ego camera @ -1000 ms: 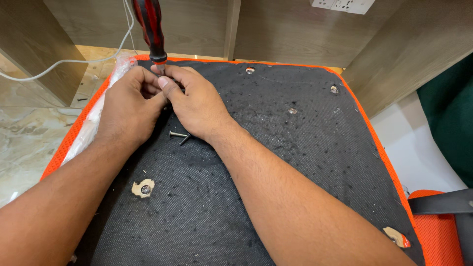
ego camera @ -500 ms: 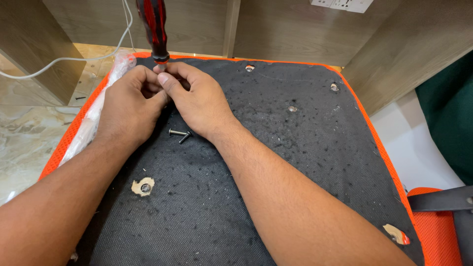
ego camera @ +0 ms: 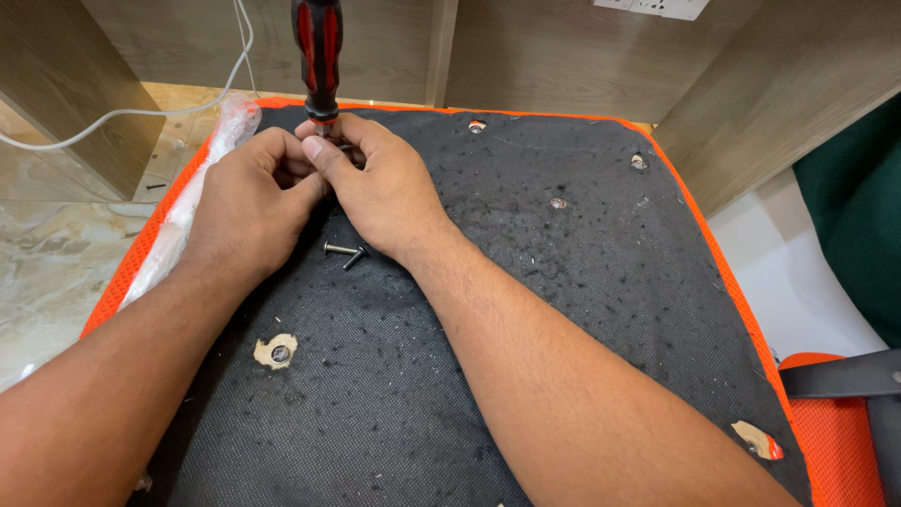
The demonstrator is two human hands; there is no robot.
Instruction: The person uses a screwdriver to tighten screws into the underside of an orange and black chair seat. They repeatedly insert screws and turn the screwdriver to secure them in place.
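Both hands stay together at the far edge of the black fabric panel (ego camera: 526, 310); the left hand (ego camera: 249, 192) and right hand (ego camera: 380, 183) pinch the base of an upright red-and-black screwdriver (ego camera: 317, 56), barely shifted over the last second, so the work there seems ongoing; two loose screws (ego camera: 345, 252) lie just below the hands; an open screw hole (ego camera: 277, 351) sits nearer the viewer.

A polished marble-patterned floor (ego camera: 47, 253) in beige and grey fills the left side, with a thin white cable (ego camera: 113, 117) curving across it. Wood-grain panels (ego camera: 554, 56) stand along the top, one carrying a white wall socket (ego camera: 652, 7) at the upper edge. To the right lie a pale floor area (ego camera: 798, 282) and a dark green surface (ego camera: 863, 216).
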